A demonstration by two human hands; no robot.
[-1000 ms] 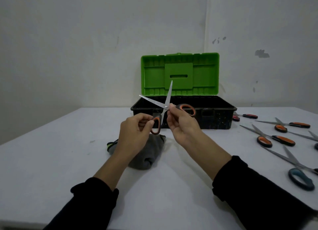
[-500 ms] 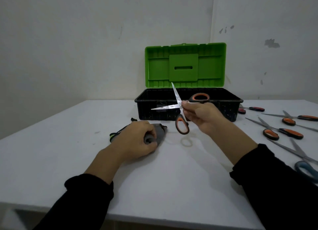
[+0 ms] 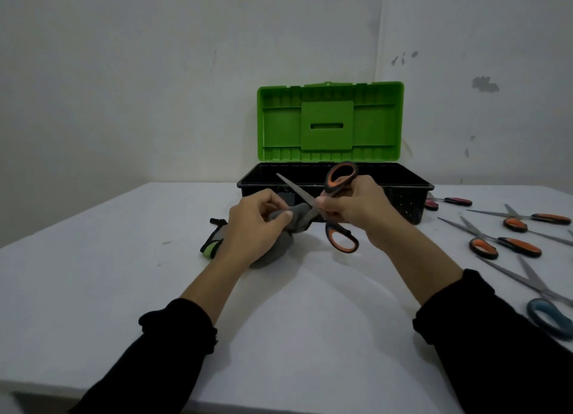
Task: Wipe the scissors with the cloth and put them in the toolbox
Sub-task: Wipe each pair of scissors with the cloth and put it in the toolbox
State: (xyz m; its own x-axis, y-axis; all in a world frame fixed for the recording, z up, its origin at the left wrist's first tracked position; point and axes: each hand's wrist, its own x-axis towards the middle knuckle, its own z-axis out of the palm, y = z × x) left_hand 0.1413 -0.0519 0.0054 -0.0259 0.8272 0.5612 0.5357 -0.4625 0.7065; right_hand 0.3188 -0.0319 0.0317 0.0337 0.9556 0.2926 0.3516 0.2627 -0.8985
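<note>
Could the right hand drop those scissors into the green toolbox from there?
Probably yes. The right hand holds the scissors just in front of the toolbox, whose lid stands open, with nothing between them.

Toolbox [image 3: 403, 196] is sitting open at the table's [image 3: 93, 289] far side, green lid [image 3: 328, 122] standing upright behind it, so the tray is lying open from above and from the front. Loose scissors [image 3: 508, 243] are crowding the table's right side. Left hand [image 3: 251, 227], cloth [image 3: 279, 246] and right hand [image 3: 359, 209] are blocking the near approach.
</note>
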